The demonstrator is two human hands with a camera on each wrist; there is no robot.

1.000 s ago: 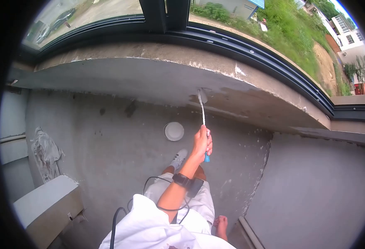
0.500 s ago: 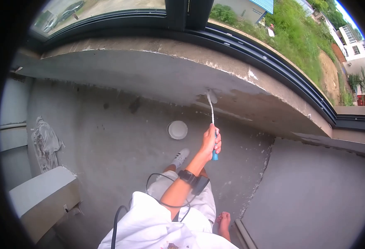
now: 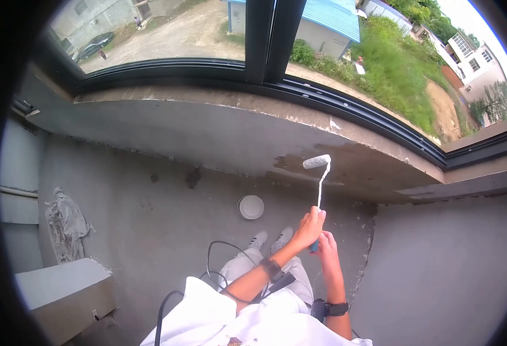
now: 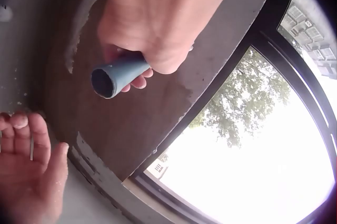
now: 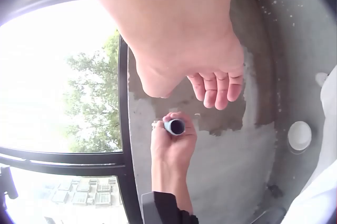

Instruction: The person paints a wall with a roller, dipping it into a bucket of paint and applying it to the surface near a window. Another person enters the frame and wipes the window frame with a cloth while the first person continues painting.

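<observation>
My left hand (image 3: 309,229) grips the blue handle (image 4: 120,78) of a small paint roller, fingers wrapped round it. The roller's thin, white-coated rod runs up to a white roller sleeve (image 3: 316,162), which overlaps a darker brown patch (image 3: 291,164) on the grey wall below the window in the head view. My right hand (image 3: 328,251) is raised close to the handle's lower end. In the right wrist view, that right hand (image 5: 210,71) has its fingers loosely bent with nothing in them, apart from the handle's hollow end (image 5: 177,126).
A round white bucket or lid (image 3: 250,207) sits on the grey floor near my shoes. Crumpled sheeting (image 3: 68,225) lies at the left, above a boxy ledge (image 3: 63,288). A rough sill (image 3: 207,105) runs under the dark window frame. A black cable (image 3: 209,259) loops by my left arm.
The roller and left hand have shifted right, and the sleeve now shows broadside. My right hand has risen from beside the leg to near the handle. The head view has tilted up.
</observation>
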